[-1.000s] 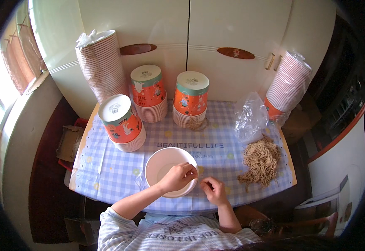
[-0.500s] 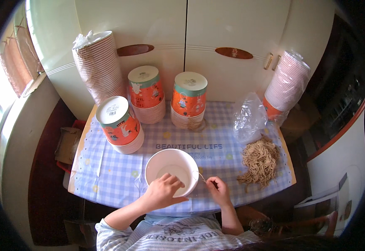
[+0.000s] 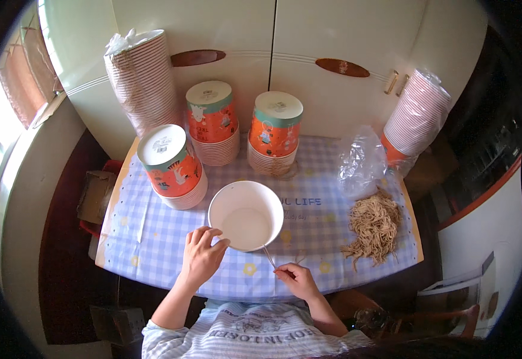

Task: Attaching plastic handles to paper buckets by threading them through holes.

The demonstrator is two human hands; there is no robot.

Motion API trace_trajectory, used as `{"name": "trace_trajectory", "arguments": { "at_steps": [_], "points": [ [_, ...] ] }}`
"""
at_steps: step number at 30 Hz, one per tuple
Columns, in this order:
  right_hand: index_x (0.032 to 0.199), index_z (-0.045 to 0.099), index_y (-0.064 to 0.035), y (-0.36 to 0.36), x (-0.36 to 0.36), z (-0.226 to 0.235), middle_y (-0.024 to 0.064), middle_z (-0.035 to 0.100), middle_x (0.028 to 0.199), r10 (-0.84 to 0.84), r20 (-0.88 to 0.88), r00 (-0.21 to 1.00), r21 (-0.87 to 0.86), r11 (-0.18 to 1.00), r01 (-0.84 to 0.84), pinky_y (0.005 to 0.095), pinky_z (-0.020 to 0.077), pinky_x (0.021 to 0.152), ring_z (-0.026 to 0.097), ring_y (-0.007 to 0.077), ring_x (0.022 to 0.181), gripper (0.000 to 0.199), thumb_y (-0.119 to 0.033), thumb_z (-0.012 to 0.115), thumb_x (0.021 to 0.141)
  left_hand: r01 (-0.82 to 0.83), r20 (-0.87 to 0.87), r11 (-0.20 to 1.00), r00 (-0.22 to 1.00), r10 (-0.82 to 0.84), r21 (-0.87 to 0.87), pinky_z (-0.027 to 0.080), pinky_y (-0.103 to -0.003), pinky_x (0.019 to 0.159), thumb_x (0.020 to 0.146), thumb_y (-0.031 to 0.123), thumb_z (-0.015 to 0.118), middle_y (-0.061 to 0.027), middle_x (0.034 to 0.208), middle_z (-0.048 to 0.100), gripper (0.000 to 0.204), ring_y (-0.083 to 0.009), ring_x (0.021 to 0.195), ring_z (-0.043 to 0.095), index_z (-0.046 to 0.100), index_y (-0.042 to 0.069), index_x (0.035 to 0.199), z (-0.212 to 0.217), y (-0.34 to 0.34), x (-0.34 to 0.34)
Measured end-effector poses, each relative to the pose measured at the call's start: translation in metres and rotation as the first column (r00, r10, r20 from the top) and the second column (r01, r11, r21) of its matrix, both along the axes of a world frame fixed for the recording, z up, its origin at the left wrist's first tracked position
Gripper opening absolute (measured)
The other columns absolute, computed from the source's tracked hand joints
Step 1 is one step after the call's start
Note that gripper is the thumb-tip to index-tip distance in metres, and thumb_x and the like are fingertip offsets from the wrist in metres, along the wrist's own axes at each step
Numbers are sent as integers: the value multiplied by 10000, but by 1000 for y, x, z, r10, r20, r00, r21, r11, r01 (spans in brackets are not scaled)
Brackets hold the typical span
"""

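Note:
A white paper bucket (image 3: 243, 200) stands upright on the table in front of me, its wide mouth facing up and nothing visible inside. Just at its near left rim is my left hand (image 3: 204, 254), fingers bent and apart; whether they touch the rim is hard to see. A thin cord (image 3: 269, 256) runs from the bucket's near right rim to my right hand (image 3: 297, 280), whose thumb and fingers pinch it. Off to the right lies a tangled heap of tan cords (image 3: 373, 228).
Upside-down stacks of orange and green printed buckets stand at the left (image 3: 174, 173), back left (image 3: 213, 125) and back middle (image 3: 276, 131). Taller wrapped stacks rise at far left (image 3: 144, 84) and far right (image 3: 416, 119). A clear plastic bag (image 3: 362, 161) sits by the cords. White cabinet doors (image 3: 344, 36) stand behind.
My left hand has come out of the bucket to its left rim. The bucket has turned, bringing the cord from its right side to the near right. My right hand has moved nearer and left.

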State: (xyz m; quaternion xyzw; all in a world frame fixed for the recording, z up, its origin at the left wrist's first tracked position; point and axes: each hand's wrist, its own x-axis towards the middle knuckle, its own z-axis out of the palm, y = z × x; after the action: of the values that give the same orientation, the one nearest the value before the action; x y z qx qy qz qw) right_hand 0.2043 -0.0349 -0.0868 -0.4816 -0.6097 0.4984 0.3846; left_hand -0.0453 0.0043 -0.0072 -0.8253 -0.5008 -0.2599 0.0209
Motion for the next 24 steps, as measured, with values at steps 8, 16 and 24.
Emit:
{"name": "trace_trajectory", "arguments": {
  "at_steps": [8,16,24],
  "points": [
    [865,603,17,-2,-16,-6,45,619,720,3,-71,997,-21,1000,-4,210,433,540,539,63,603,134,-111,596,825,-160,637,980,744,200,-121,417,-366,750,654,18,678,-146,945,524,364,-306,876,504,499,30,970,-56,-35,37],
    [875,604,13,-7,-18,-8,48,634,739,25,-135,990,-83,996,-37,216,458,582,579,78,653,145,-125,582,835,507,831,665,424,360,-548,431,-268,722,820,158,603,-34,900,606,150,-122,861,540,623,40,909,-88,-45,64],
    [818,579,2,-10,-18,2,65,615,700,45,-5,999,-32,998,-45,240,450,552,574,107,618,121,-118,576,833,751,775,498,29,631,-434,411,-217,690,841,147,584,-14,832,592,147,-92,766,528,595,6,880,-90,-40,77]
  ]
}}
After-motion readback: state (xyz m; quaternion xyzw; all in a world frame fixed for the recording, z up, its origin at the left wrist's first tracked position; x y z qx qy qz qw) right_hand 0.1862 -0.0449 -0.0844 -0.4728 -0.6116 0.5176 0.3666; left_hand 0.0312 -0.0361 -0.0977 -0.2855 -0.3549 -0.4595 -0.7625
